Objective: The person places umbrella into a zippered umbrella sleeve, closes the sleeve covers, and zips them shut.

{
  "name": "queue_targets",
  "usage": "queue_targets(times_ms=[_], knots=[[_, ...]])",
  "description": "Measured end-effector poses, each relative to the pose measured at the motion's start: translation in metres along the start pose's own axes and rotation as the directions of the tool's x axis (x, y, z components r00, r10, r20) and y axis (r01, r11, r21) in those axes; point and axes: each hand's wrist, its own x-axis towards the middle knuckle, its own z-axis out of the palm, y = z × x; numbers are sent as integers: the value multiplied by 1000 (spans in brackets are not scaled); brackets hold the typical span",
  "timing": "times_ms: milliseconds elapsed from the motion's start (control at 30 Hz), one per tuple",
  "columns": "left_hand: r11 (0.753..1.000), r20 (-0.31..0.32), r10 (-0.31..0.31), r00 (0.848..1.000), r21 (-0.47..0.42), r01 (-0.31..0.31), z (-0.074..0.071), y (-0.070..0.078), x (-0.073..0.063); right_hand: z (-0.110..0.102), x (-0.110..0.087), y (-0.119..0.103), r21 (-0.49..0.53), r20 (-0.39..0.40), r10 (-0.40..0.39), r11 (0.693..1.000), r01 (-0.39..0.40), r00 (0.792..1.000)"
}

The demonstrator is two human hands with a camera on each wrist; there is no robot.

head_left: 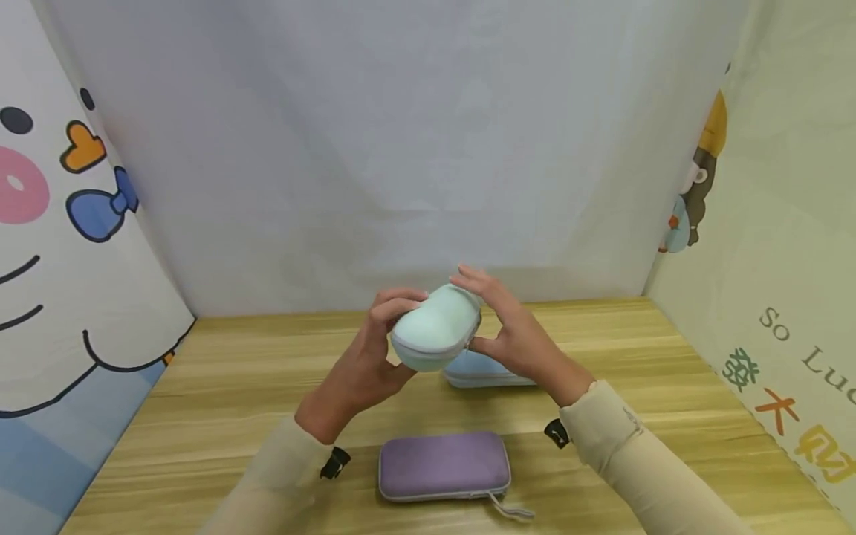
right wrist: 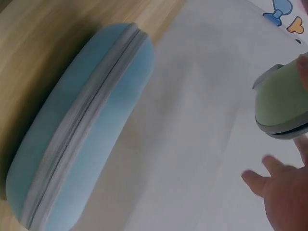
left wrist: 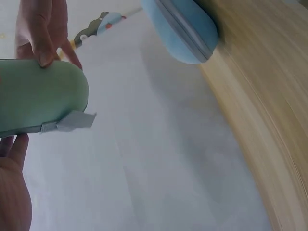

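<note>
A mint-green zippered glasses case (head_left: 438,319) is held up above the table, tilted. My left hand (head_left: 374,357) grips its left end, thumb beneath and fingers over the top. At the other end, my right hand (head_left: 515,327) holds it between the thumb, low by the zipper, and the fingers at the upper edge. Grey zipper tape and a loose tab on the green case (left wrist: 43,96) show in the left wrist view. A dark line runs along the seam of the green case (right wrist: 279,103) in the right wrist view. Its contents are hidden.
Behind the hands lies a blue zippered case (head_left: 488,370), partly covered by the right hand. A purple zippered case (head_left: 444,467) with a wrist strap lies near the front of the wooden table (head_left: 200,416). A white cloth (head_left: 401,148) hangs behind, with printed cloths at both sides.
</note>
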Motion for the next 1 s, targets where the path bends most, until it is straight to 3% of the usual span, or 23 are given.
queue_targets(times_ms=[100,233,367,433,533,633,700,1000], knots=[[999,-6,-34,999,-9,34,-1,0,-1,-1,-2,3,51,-14,12,999,-11,1000],[993,-29,-115,993,34,116,-5,-2,-3,-5,-4,2,39,-54,52,998,-50,997],[973,-35,-141,989,180,145,-12,-3,-3,-8,-7,0,-32,-100,95,995,-98,990],[945,-20,-125,992,303,125,-15,-1,-1,-9,-8,0,-88,-116,101,990,-111,988],[863,1,-95,995,498,82,-18,0,1,-10,-10,-2,-180,-127,98,976,-120,987],[789,31,-88,996,613,50,-18,1,2,-10,-10,-4,-253,-137,89,960,-121,987],[755,51,-95,994,655,38,-16,2,2,-10,-11,-5,-281,-141,83,952,-120,987],[670,96,-110,989,742,3,-4,2,-2,1,-23,2,-436,-148,-2,898,-63,989]])
